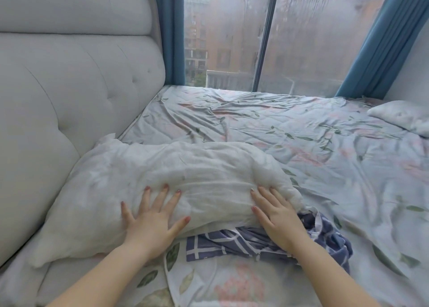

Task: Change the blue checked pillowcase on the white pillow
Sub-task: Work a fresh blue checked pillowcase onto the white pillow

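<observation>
The bare white pillow (167,181) is pressed flat-fingered by the left hand (151,220); the right hand (276,216) lies open across its corner. The blue checked pillowcase (243,241) is bunched beneath and could be dragged along.

A home bedroom: a bed (255,125) under a rumpled floral sheet, a tufted grey headboard (69,86) along the bed's left, a white pillow (162,167) on the bed, and a curtained window (313,39) beyond the bed.
</observation>
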